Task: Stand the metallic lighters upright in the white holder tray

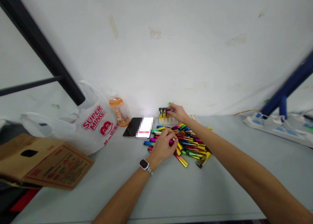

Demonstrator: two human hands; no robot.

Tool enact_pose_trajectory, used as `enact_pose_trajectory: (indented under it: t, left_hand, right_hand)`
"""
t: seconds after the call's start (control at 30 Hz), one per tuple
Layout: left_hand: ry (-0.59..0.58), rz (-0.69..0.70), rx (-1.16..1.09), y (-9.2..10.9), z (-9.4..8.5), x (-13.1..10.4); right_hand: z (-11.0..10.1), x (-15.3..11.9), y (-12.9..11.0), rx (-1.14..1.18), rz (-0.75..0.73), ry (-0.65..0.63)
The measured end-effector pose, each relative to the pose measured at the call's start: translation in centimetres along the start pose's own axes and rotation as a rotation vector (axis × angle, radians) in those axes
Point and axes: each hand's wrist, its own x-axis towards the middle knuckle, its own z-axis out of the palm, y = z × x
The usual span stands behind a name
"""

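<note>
A loose pile of shiny metallic lighters [193, 147] in gold, red, green, blue and magenta lies on the grey table. My left hand [164, 144], with a watch on its wrist, rests over the pile's left side, fingers curled round a magenta lighter [171, 142]. Behind the pile, against the wall, sits a cream tray with rows of holes [168, 120]. A few lighters [162, 112] stand upright at its left end. Just right of them, my right hand [178, 112] pinches a dark reddish lighter [168, 111] upright at the tray; its lower end is hard to make out.
Left of the pile lies a phone or tablet [132, 127], partly blurred out. Beyond it stand an orange drink bottle [119, 109] and a white plastic bag [97, 129]. A cardboard box [53, 165] occupies the left edge. Power strips [278, 129] lie at right.
</note>
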Motion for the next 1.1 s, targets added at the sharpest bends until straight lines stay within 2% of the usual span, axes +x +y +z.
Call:
enact_pose_trajectory:
  t: [0.17, 0.33, 0.47, 0.7, 0.83, 0.97, 1.1]
  left_hand:
    - [0.015, 0.008, -0.021, -0.2, 0.0, 0.0]
    - [0.011, -0.003, -0.021, -0.2, 0.1, 0.0]
    - [0.012, -0.004, -0.009, -0.1, 0.1, -0.1]
    - [0.015, -0.012, -0.016, 0.0, 0.0, 0.0]
    - [0.027, -0.038, -0.031, 0.0, 0.0, 0.2]
    - [0.058, -0.059, -0.051, -0.4, 0.2, 0.3]
    - [0.070, -0.076, -0.068, -0.6, 0.4, 0.3]
  right_hand:
    - [0.0, 0.3, -0.1, -0.090, 0.027, -0.022]
    - [-0.1, -1.2, -0.7, -0.427, -0.031, -0.005]
    - [-0.2, -2.9, -1.0, -0.617, -0.028, -0.080]
    - [-1.5, -5.2, -1.3, -0.575, -0.037, -0.168]
    - [-3.2, -6.2, -1.9, -0.586, -0.059, -0.324]
    - [-4.1, -6.3, -2.6, -0.678, -0.006, -0.412]
    - [-4.0, -5.7, -2.8, -0.728, 0.009, -0.454]
